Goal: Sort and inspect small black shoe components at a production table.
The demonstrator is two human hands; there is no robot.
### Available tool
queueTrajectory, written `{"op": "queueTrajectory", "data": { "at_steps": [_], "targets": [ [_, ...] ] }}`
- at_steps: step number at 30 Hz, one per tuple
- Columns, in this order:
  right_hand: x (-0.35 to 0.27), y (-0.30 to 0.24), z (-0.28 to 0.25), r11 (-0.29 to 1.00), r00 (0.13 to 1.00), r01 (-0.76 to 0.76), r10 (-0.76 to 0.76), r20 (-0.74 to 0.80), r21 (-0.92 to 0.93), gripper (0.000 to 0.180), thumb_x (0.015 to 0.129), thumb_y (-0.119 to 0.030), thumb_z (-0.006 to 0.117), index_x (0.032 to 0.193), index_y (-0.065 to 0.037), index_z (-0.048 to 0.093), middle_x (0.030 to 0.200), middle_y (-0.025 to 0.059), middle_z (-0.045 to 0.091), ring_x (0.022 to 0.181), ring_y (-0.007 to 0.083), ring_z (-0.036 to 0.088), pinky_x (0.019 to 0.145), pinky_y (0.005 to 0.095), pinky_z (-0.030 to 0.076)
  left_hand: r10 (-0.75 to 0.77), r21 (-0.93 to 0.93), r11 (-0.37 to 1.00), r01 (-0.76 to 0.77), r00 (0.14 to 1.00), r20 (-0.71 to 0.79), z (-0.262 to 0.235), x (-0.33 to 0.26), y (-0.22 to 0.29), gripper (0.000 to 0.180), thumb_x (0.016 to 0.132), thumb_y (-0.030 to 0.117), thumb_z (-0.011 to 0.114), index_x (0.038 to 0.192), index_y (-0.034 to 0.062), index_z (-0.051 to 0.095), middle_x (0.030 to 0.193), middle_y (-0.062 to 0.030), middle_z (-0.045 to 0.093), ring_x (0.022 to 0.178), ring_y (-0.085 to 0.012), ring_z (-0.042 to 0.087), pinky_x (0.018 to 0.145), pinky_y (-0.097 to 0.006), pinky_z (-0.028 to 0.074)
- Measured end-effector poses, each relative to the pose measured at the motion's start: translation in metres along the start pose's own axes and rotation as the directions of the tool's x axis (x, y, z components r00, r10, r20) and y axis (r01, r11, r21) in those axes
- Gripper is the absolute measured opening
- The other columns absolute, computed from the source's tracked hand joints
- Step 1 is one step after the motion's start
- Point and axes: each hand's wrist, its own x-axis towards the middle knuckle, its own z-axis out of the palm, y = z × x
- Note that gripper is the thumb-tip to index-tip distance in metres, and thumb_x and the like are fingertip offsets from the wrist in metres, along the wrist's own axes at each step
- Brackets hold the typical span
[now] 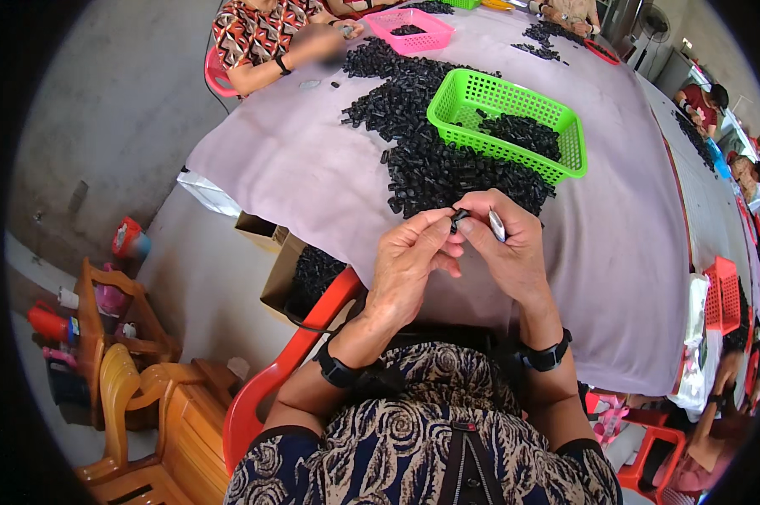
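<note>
A shirt (pixel 371 446) fronts the cloth's bare edge (pixel 472 301), left hand (pixel 409 263) and right hand (pixel 514 252) pinching a black piece (pixel 458 220).

Swirl-print navy-beige top (pixel 371 454) | front zip (pixel 481 475) | two black wristbands (pixel 338 369)

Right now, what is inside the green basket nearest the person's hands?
Small black pieces lie heaped in the green basket, mostly toward its right end; some green floor shows at left. The heap hides the floor beneath it.
</note>
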Motion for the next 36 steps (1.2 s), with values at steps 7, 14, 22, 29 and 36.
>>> {"op": "queueTrajectory", "data": {
  "at_steps": [7,14,22,29,36],
  "targets": [
    [0.004,0.000,-0.005,0.981,0.993,-0.071,0.052,-0.110,-0.182,0.011,0.075,-0.001,0.063,0.084,-0.003,0.059,0.066,-0.0038,0.052,0.060,0.0018,0.043,0.052,0.0178,0.036,-0.084,0.040,0.995,0.087,0.995,-0.061,-0.022,0.015,-0.008,0.022,0.089,0.018,0.054,0.100,0.0004,0.060,0.083,-0.0048,0.061,0.071,-0.0109,0.058,0.056,-0.024,0.050],
    [0.062,0.012,-0.067,0.846,0.941,-0.147,-0.042,-0.337,-0.513,0.009,0.077,-0.010,0.063,0.082,-0.003,0.061,0.060,-0.0015,0.053,0.058,0.0045,0.045,0.052,0.0224,0.039,-0.128,-0.007,0.992,0.128,0.985,-0.116,-0.043,0.028,-0.013,0.018,0.088,0.017,0.056,0.096,0.0015,0.060,0.077,-0.0010,0.058,0.065,-0.0066,0.055,0.054,-0.022,0.049],
    [0.060,0.016,-0.055,0.825,0.983,-0.160,0.083,-0.164,-0.543,0.005,0.076,-0.007,0.061,0.078,-0.003,0.062,0.065,0.0052,0.058,0.060,0.0095,0.052,0.058,0.0255,0.043,-0.116,-0.063,0.992,0.107,0.979,-0.170,-0.052,0.029,-0.007,0.015,0.087,0.013,0.056,0.095,0.0007,0.059,0.074,-0.0004,0.056,0.063,-0.0058,0.053,0.052,-0.020,0.047],
    [0.007,0.046,-0.047,0.641,0.921,-0.051,0.326,0.212,-0.766,0.006,0.069,-0.003,0.062,0.073,-0.003,0.058,0.069,0.0106,0.058,0.069,0.0279,0.058,0.063,0.0325,0.046,-0.138,-0.079,0.989,0.128,0.979,-0.151,-0.044,0.028,-0.005,0.014,0.087,0.012,0.057,0.095,0.0002,0.059,0.073,-0.0006,0.056,0.063,-0.0060,0.053,0.052,-0.020,0.046],
    [-0.001,0.057,-0.043,0.503,0.921,0.028,0.323,0.218,-0.864,0.010,0.068,-0.006,0.061,0.077,-0.005,0.056,0.084,0.0115,0.055,0.080,0.0319,0.056,0.069,0.0418,0.046,-0.130,-0.056,0.991,0.124,0.983,-0.130,-0.043,0.026,-0.009,0.014,0.087,0.012,0.057,0.094,0.0002,0.060,0.073,-0.0003,0.056,0.063,-0.0055,0.053,0.052,-0.020,0.047]
  ]
}}
